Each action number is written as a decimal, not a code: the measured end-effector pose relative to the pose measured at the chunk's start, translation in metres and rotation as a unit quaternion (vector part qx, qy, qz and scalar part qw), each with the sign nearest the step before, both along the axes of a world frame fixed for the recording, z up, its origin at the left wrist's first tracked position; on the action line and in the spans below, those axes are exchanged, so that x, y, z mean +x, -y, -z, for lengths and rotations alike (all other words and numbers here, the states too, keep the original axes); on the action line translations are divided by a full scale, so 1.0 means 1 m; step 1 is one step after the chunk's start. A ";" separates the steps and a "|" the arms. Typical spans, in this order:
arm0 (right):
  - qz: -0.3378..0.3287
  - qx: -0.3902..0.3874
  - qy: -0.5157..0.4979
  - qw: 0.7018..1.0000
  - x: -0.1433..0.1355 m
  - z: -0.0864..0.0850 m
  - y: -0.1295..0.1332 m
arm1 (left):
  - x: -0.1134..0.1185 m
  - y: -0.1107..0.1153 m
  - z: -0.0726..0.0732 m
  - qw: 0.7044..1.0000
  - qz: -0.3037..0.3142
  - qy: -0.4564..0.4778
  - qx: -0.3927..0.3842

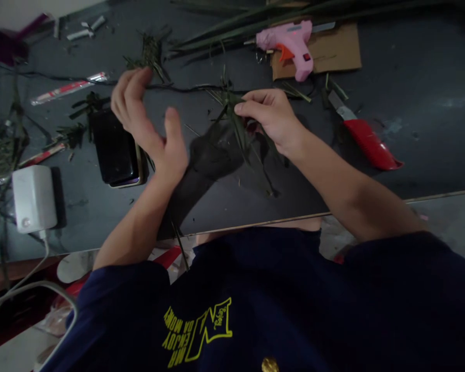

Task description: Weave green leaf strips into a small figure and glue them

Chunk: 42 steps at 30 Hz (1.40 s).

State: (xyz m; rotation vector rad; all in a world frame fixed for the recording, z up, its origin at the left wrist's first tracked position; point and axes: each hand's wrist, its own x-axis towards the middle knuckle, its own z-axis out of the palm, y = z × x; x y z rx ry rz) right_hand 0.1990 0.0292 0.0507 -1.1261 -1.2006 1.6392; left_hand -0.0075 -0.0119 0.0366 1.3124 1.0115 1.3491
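Between the thumb and fingers of my right hand point(273, 116) is a bundle of green leaf strips point(236, 121), with loose ends hanging down over the dark table. My left hand point(151, 119) is raised to the left of it, palm turned inward, fingers apart and holding nothing. Near its fingertips a small woven leaf piece point(151, 51) lies on the table. A black phone point(114, 147) rests beside my left wrist, partly stacked on another flat item.
A pink glue gun point(289, 46) lies on cardboard point(341, 51) at the back. To the right is a red-handled knife point(370, 142). A white power bank point(34, 199) with a cable sits left. Long leaves point(225, 31) cross the back; the table edge point(442, 195) is near my body.
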 end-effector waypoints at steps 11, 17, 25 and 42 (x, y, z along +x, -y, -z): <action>-0.115 0.057 0.014 0.992 -0.001 0.005 0.004 | 0.012 -0.007 0.021 0.997 -0.081 -0.007 0.007; -0.136 0.055 0.030 0.989 0.000 0.006 0.004 | 0.018 -0.002 0.018 0.998 -0.044 -0.036 0.002; -0.111 0.016 -0.001 0.994 -0.002 -0.001 0.005 | 0.018 -0.003 0.020 1.000 -0.019 -0.005 0.010; -0.166 0.062 -0.140 0.974 0.010 0.006 0.004 | 0.016 0.007 0.004 0.989 0.141 -0.027 -0.026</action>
